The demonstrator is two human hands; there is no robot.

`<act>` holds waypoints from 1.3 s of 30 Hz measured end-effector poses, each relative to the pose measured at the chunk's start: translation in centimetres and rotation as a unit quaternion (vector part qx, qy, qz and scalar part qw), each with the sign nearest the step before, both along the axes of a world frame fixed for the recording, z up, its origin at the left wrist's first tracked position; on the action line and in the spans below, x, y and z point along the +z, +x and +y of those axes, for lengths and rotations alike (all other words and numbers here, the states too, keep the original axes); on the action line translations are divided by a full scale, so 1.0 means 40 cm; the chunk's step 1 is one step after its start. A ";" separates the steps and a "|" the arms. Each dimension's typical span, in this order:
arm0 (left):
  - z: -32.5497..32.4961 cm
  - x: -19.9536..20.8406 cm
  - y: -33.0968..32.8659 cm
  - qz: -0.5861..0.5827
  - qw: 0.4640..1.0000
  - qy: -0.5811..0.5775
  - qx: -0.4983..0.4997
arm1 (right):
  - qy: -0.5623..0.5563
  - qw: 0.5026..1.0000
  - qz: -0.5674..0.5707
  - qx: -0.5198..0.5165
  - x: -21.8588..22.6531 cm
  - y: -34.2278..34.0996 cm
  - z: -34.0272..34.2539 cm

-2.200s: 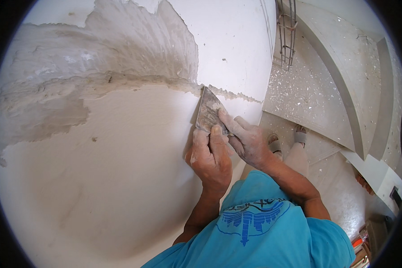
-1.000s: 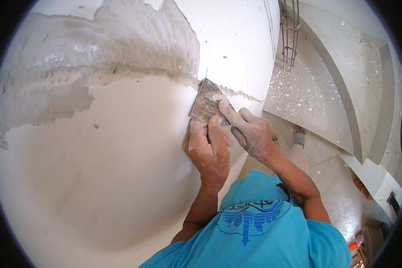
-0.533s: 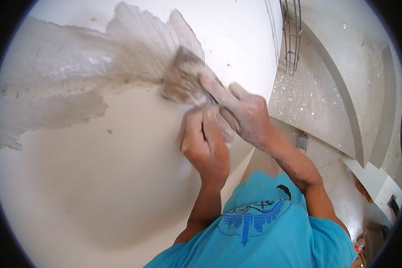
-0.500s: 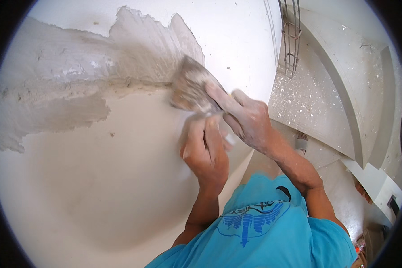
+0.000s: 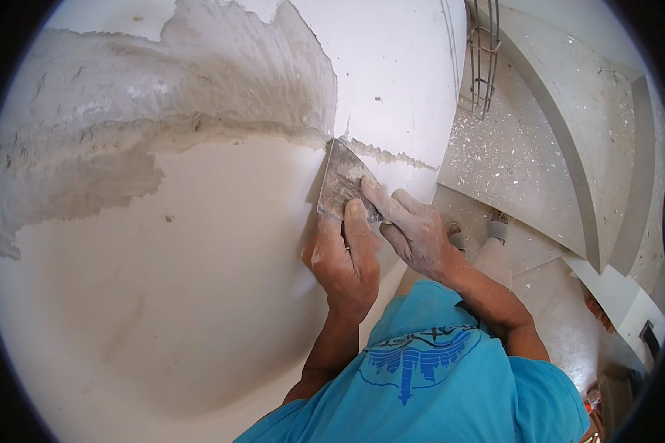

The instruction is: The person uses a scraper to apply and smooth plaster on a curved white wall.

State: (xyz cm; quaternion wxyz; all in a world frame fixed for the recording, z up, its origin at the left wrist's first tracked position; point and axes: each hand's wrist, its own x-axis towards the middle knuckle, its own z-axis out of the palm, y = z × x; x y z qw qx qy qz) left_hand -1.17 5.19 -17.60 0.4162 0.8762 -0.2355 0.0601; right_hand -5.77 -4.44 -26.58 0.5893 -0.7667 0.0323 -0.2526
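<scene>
A broad putty knife, its metal blade smeared with grey-brown residue, is tilted against the pale wall. My right hand, dusty with white powder, is closed round its handle end, index finger laid along the blade. Lower down, my left hand pinches the blade's bottom edge, thumb in front; its other fingers are partly hidden. The blade's upper corner meets a rough horizontal seam in the wall. Left of it spreads a ragged patch of grey plaster, streaked and partly smooth.
Curved steps strewn with white flecks descend on the right. Tied steel bars stand upright near the wall's edge. My feet are on the floor below, beside the steps. A white block-like ledge juts at the lower right.
The putty knife has moved right and down, off the grey patch to the seam beyond its edge. My left thumb now presses on the blade. The view has shifted slightly.
</scene>
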 end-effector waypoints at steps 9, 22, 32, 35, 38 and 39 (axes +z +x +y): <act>-0.006 -0.008 0.005 -0.023 1.000 0.004 0.005 | -0.001 1.000 0.017 0.007 -0.009 0.001 0.003; -0.007 -0.021 0.009 -0.063 0.998 0.020 0.007 | 0.006 1.000 -0.006 -0.011 -0.019 0.010 0.015; -0.021 -0.036 0.023 -0.111 0.993 0.023 0.018 | 0.009 0.999 -0.012 -0.050 -0.032 0.032 0.041; -0.060 -0.049 0.064 -0.172 0.984 0.033 0.014 | 0.033 0.996 -0.016 -0.085 -0.029 0.061 0.024; -0.096 -0.009 0.072 -0.140 0.989 0.058 -0.003 | 0.067 0.992 -0.052 -0.098 -0.011 0.081 -0.003; -0.090 -0.008 0.075 -0.126 0.991 0.046 -0.010 | 0.068 0.992 -0.053 -0.094 -0.009 0.082 -0.011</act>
